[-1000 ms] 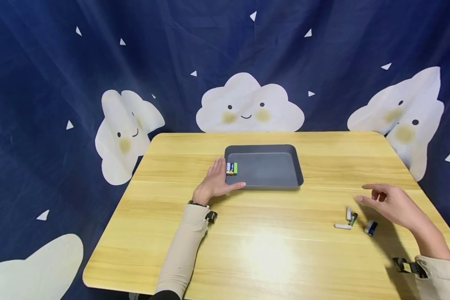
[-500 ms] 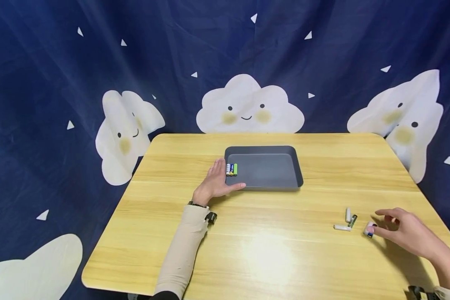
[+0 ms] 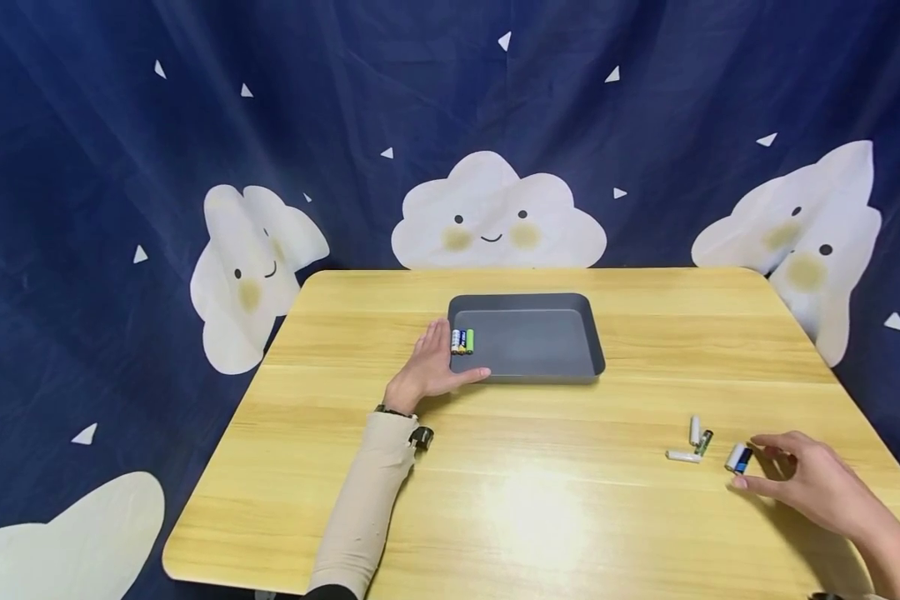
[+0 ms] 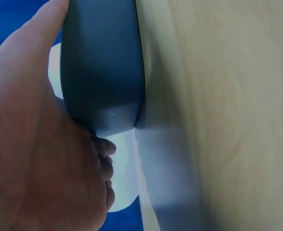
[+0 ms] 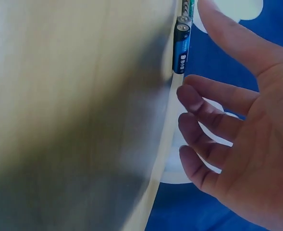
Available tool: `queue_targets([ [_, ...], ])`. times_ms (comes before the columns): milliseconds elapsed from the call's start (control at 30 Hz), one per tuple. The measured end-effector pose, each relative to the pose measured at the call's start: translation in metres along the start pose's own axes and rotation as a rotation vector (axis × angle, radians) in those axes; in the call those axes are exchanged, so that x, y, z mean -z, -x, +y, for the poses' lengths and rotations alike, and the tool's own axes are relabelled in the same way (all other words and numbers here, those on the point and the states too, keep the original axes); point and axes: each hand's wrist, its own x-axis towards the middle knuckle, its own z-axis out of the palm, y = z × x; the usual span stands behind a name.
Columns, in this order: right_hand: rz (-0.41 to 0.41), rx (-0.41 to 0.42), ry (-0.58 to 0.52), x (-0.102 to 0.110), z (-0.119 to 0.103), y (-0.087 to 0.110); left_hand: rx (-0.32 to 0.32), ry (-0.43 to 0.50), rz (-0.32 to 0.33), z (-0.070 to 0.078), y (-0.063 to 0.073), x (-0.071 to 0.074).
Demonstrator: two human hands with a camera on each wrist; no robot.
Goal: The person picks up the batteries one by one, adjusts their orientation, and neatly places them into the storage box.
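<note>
In the head view my left hand (image 3: 424,367) rests against the dark grey tray (image 3: 528,379), fingers along its left side and thumb across the front wall. Three batteries (image 3: 462,342) lie side by side inside the tray at its left end. Over on the right, my right hand (image 3: 813,479) has thumb and index finger spread either side of a white battery (image 3: 734,457) and a blue-and-black battery (image 3: 743,461). The right wrist view shows a gap between that hand's fingers and the blue-and-black battery (image 5: 181,50), which lies on the table.
Left of that pair lie a white battery (image 3: 694,430), a dark green battery (image 3: 704,442) and another white battery (image 3: 682,456). The wooden table (image 3: 540,517) has rounded corners. Behind it hangs a blue curtain (image 3: 345,100) with clouds.
My right hand has come down and toward the front, from above the loose batteries to beside the white and blue-and-black pair. The left hand and tray stay in place.
</note>
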Motion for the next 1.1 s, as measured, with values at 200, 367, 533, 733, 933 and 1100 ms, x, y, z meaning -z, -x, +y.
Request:
queue_targets([
  [200,-0.015,-0.013,0.038,-0.001,-0.003,0.001,0.003,0.003,0.005,0.0,0.0,-0.002],
  [367,-0.036,-0.031,0.071,-0.001,-0.002,0.0,-0.001,0.002,0.005,0.001,0.0,-0.001],
  [533,-0.021,-0.023,0.087,-0.003,-0.003,0.0,-0.002,0.003,0.003,0.001,0.001,-0.001],
  [733,-0.037,-0.024,0.1,-0.003,-0.007,-0.002,0.003,-0.001,-0.007,0.001,0.001,0.0],
  [933,-0.013,0.01,0.122,-0.004,-0.011,0.0,0.002,0.002,-0.01,0.001,0.001,0.001],
  [1100,-0.022,0.01,0.124,-0.001,-0.012,0.001,0.0,-0.001,-0.009,0.0,0.001,0.001],
])
